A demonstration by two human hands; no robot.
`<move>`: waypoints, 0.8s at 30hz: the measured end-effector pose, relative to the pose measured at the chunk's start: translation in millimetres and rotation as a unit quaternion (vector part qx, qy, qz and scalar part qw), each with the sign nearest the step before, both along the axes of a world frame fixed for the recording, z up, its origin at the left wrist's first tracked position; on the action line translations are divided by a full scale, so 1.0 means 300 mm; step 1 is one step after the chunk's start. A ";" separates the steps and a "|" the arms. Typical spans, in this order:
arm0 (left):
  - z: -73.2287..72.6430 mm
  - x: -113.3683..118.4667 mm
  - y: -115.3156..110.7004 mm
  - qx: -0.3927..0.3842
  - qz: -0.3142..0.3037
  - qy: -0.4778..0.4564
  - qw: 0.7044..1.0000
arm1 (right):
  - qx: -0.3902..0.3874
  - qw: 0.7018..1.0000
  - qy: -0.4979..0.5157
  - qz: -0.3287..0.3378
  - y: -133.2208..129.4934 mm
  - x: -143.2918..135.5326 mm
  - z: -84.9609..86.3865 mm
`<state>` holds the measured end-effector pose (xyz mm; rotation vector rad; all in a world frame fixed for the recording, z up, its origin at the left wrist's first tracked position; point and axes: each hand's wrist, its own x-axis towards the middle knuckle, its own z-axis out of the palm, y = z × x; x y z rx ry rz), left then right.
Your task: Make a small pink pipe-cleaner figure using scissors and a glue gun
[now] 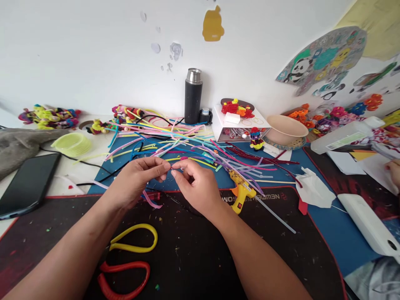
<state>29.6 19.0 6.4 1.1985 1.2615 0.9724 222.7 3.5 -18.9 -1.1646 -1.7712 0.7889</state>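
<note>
Fingertip to fingertip above the mat, my left hand (136, 179) and my right hand (200, 187) are both closed in a pinch. Whatever lies between the fingertips is too small to name; only a tiny dark bit shows. Behind them spreads a loose heap of coloured pipe cleaners (168, 133), pink, blue, yellow and purple. A yellow hot glue gun (242, 193) lies just right of my right hand. Below my left hand are scissors (134, 250) with one yellow and one red handle loop, their blades hidden by my left forearm.
Left stand a black phone (28, 183) and a light green coil (71, 144). At the back are a dark flask (193, 98), a white box (218, 125) and a beige bowl (286, 129). A white device (365, 223) and another person's hand (394, 171) are at right.
</note>
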 end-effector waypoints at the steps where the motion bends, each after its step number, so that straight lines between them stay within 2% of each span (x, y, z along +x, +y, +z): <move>1: -0.001 0.000 0.000 -0.001 -0.004 0.002 1.000 | 0.003 1.000 0.001 -0.001 0.000 -0.001 0.000; 10: -0.015 -0.025 0.008 -0.002 -0.023 0.028 0.999 | 0.046 0.999 -0.009 0.007 0.006 0.009 0.002; 17: 0.011 -0.047 -0.003 0.044 -0.061 0.131 0.989 | 0.053 0.998 -0.036 0.028 0.007 0.013 0.001; 20: 0.023 -0.035 -0.004 0.040 -0.055 0.114 0.991 | 0.025 1.000 -0.005 0.014 0.005 0.007 0.003; 24: 0.015 -0.018 0.000 0.028 -0.030 0.063 0.997 | -0.014 0.999 0.047 0.002 0.008 0.003 0.008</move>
